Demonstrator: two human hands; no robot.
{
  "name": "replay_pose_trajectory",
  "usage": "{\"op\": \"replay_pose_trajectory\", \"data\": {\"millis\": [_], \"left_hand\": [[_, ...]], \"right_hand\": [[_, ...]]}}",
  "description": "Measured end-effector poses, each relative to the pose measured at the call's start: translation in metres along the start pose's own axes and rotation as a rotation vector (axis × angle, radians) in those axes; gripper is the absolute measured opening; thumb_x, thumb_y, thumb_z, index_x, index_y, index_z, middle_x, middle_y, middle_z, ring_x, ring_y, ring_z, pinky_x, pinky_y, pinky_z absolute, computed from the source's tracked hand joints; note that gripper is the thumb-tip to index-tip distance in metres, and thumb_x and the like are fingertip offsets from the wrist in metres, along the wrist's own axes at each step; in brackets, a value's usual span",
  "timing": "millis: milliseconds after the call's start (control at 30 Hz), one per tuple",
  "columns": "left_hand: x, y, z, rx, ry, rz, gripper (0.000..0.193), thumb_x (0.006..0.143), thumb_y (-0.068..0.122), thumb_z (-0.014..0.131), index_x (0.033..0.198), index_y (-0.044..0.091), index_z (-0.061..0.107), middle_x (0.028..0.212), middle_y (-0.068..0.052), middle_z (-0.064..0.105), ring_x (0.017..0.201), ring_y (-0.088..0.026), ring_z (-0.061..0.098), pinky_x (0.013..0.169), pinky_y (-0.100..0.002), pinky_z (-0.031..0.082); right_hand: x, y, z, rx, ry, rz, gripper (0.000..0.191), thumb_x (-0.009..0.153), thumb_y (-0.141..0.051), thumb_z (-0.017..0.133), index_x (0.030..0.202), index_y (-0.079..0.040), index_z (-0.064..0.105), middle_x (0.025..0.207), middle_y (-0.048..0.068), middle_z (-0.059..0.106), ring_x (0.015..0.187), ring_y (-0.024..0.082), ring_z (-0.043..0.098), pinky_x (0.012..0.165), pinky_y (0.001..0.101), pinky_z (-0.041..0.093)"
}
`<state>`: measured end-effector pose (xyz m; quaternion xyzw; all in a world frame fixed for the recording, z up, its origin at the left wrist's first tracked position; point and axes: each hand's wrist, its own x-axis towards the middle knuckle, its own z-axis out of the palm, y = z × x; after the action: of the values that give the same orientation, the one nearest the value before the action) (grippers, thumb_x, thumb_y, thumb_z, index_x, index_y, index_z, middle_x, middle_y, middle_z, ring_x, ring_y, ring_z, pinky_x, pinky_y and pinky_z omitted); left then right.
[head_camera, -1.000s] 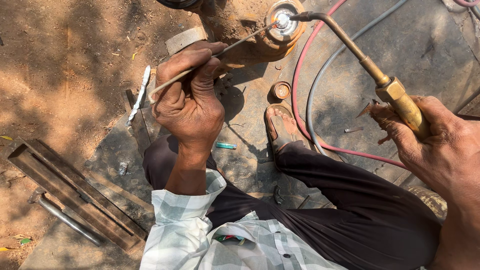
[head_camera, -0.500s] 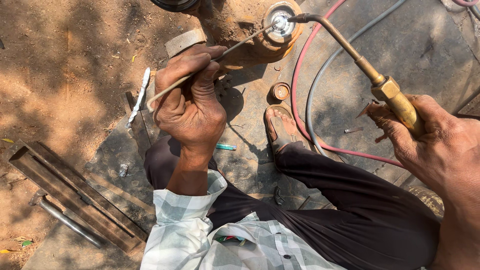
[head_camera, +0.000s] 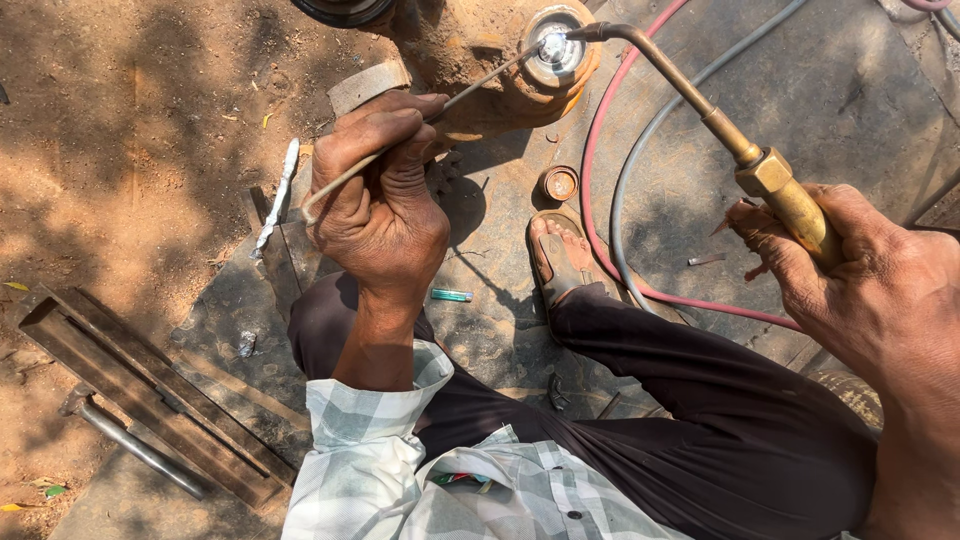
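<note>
At the round metal fitting, thin filler rod pinched in left hand, brass torch gripped by right hand.

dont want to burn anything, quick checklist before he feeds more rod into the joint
1. Torch tip at the round metal fitting: ok.
2. Filler rod end meets the fitting: ok.
3. Left hand grips the rod firmly: ok.
4. Right hand holds the brass torch handle: ok.
5. Red hose clear of the sandalled foot: not ok, runs right beside it.
6. Flame lit: cannot tell.
</note>
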<state>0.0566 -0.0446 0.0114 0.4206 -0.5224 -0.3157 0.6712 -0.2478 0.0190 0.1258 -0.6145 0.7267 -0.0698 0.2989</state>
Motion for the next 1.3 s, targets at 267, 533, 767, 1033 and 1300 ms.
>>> {"op": "replay_pose_trajectory", "data": {"millis": [267,533,767,1033,1300], "left_hand": [[0.000,0.002,0.001,0.050,-0.003,0.024,0.008,0.112,0.000,0.066,0.117,0.002,0.061,0.110,-0.015,0.073,0.104,-0.019,0.075,0.090,-0.026,0.065],[0.001,0.002,0.000,0.021,-0.007,0.011,0.006,0.112,-0.002,0.065,0.116,0.002,0.062,0.110,-0.015,0.073,0.100,-0.019,0.076,0.085,-0.025,0.066],[0.001,-0.002,-0.001,0.045,-0.005,0.028,0.006,0.112,-0.002,0.066,0.117,0.001,0.062,0.109,-0.016,0.073,0.102,-0.020,0.075,0.089,-0.026,0.064],[0.004,0.007,0.001,-0.075,0.123,0.014,0.012,0.110,0.002,0.066,0.119,0.000,0.058,0.113,-0.017,0.070,0.104,-0.021,0.075,0.089,-0.029,0.068],[-0.006,0.015,-0.005,-0.083,0.084,-0.051,0.018,0.113,0.003,0.064,0.126,0.003,0.052,0.116,-0.015,0.066,0.108,-0.019,0.073,0.096,-0.028,0.067]], "right_hand": [[-0.001,0.001,-0.001,-0.077,0.009,-0.068,0.029,0.101,-0.007,0.067,0.127,0.003,0.063,0.111,0.014,0.077,0.097,0.021,0.076,0.073,0.0303,0.065],[-0.003,0.003,0.000,-0.039,0.020,-0.056,0.031,0.102,-0.011,0.066,0.131,0.000,0.063,0.112,0.011,0.077,0.094,0.017,0.076,0.070,0.0277,0.064],[-0.005,0.012,-0.001,-0.091,0.010,-0.010,0.031,0.101,-0.011,0.067,0.129,0.001,0.064,0.108,0.011,0.078,0.083,0.016,0.076,0.063,0.0278,0.063],[-0.006,0.012,-0.001,-0.250,0.045,0.011,0.033,0.095,-0.019,0.079,0.115,0.004,0.068,0.083,0.018,0.075,0.075,0.020,0.075,0.060,0.0317,0.061],[-0.010,0.015,-0.003,-0.388,-0.019,0.117,0.035,0.092,-0.024,0.079,0.103,0.008,0.068,0.069,0.017,0.073,0.062,0.021,0.074,0.051,0.0341,0.060]]}}
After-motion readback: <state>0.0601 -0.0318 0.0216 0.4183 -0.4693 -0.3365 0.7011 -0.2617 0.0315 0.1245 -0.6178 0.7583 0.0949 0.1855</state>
